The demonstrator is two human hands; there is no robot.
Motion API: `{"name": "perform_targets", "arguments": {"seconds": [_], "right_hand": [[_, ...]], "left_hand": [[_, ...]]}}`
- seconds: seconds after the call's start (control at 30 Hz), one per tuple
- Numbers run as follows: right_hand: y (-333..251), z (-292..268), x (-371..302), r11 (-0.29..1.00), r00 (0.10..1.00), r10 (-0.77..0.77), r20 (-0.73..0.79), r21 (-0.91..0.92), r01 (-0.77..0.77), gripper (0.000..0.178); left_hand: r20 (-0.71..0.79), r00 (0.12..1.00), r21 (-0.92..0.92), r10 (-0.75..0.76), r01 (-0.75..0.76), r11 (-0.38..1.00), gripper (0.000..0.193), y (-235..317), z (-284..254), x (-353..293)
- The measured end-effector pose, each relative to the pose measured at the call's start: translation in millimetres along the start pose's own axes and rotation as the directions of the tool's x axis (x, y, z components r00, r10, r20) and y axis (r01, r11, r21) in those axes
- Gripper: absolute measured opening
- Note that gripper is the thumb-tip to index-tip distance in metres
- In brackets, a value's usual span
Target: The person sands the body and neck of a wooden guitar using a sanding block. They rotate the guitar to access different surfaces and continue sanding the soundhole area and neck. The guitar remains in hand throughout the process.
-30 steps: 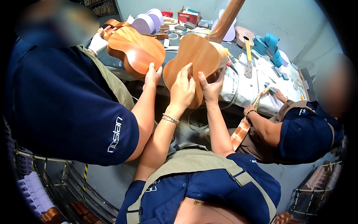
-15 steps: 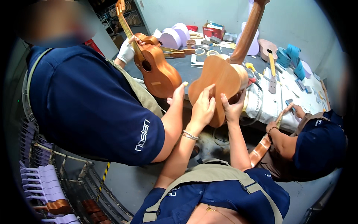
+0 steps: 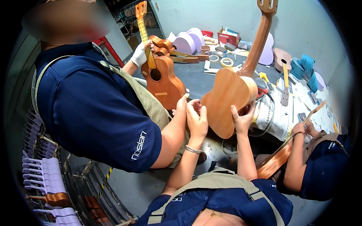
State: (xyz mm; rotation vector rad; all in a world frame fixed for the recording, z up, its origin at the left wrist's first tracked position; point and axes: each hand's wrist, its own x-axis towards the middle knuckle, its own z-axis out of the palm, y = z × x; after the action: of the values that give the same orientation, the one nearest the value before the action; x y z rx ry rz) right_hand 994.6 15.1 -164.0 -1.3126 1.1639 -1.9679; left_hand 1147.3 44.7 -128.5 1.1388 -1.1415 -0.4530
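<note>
Head view — right grip (image 3: 243, 118) holds ukulele (image 3: 226, 100); red box (image 3: 227, 40) holds oddments (image 3: 229, 31).

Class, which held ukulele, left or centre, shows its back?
The light brown wooden ukulele in the wearer's right hand: its broad panel shows no soundhole. The reddish brown wooden ukulele held at left shows a round, dark soundhole.
</note>
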Motion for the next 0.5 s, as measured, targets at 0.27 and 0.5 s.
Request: {"name": "perform_targets", "arguments": {"seconds": [0.27, 0.5], "right_hand": [[-2.0, 9.1, 5.7, 0.995, 0.999, 0.045, 0.019, 0.089, -0.047, 0.092], [1.4, 4.8, 2.3, 0.995, 0.994, 0.089, 0.056, 0.035, -0.091, 0.092]], "left_hand": [[0.269, 0.944, 0.238, 0.191, -0.258, 0.937, 0.030, 18.6, 21.1, -11.7], [0.320, 0.913, 0.277, 0.254, -0.346, 0.896, 0.036, 10.8, 31.5, -13.3]]}}
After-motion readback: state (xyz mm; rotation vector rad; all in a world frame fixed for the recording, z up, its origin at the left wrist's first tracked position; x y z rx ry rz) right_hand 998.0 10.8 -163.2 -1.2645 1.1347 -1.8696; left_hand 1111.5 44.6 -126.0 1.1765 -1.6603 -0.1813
